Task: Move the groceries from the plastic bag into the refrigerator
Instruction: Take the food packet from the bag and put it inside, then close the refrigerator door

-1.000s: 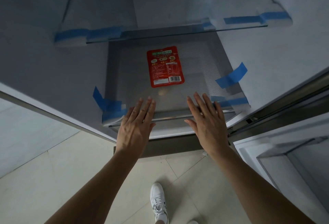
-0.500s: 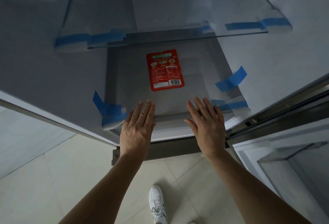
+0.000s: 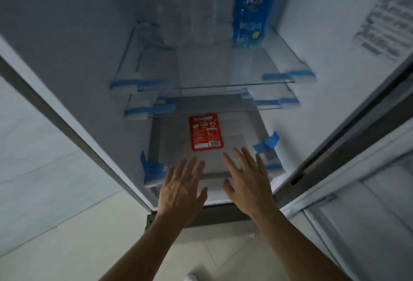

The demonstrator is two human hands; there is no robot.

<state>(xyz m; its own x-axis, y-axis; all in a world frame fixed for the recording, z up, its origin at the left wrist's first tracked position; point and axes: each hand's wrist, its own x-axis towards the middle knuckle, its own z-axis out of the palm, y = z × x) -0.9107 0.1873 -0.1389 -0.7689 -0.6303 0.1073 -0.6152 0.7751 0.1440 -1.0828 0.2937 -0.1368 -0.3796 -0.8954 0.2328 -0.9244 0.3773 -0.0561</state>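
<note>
Hovering flat and empty, fingers spread: left hand [image 3: 182, 188], then right hand [image 3: 248, 180], both at the drawer [image 3: 260, 124] front. Red packet [image 3: 206, 132] lies just beyond the fingertips, long axis running front-to-back, right hand marginally nearer. Drawer floor otherwise bare; bottles [image 3: 248, 8] on upper shelf.

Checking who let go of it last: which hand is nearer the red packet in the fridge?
Right. The right hand has fingertips just below the red packet, at its lower right corner. The left hand sits lower and to the left, farther away. Both are open, touching nothing.
</note>
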